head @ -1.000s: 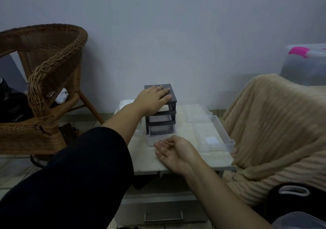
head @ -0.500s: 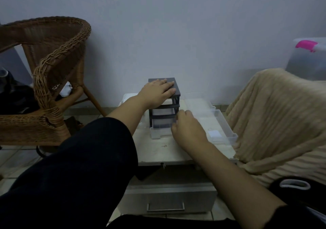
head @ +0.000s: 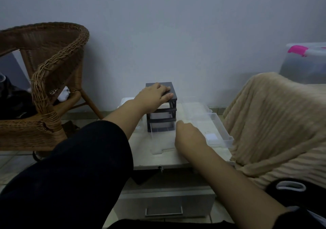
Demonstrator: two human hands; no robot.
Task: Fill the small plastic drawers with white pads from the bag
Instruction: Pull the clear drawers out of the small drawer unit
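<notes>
A person's right hand (head: 189,138) clenched the right wall of a clear drawer (head: 161,144), fingers curled down over its edge with the back of the hand toward the camera. The drawer stood drawn well out of the bottom slot of a small dark drawer frame (head: 172,94), its front reaching toward the near edge of the table (head: 146,158). The left hand (head: 155,95) lay flat and released on the frame's top, fingers straight, pressing down and grasping nothing.

The frame stood near the far edge of the table, about midway along it. Two more clear drawers lay along the table's right edge, out of the frame: one (head: 195,105) at the far right corner, and the other (head: 222,128) nearer, just beside the right hand, with one white pad (head: 211,138) in its near end. A white package (head: 127,99) showed partly behind the left forearm at the far left corner; whether it was the bag could not be told.

Under the table top ran a metal handle (head: 164,212). A wicker chair (head: 53,70) stood to the left, and a beige blanket (head: 273,123) was draped to the right below a clear storage box (head: 303,66) with a pink latch.
</notes>
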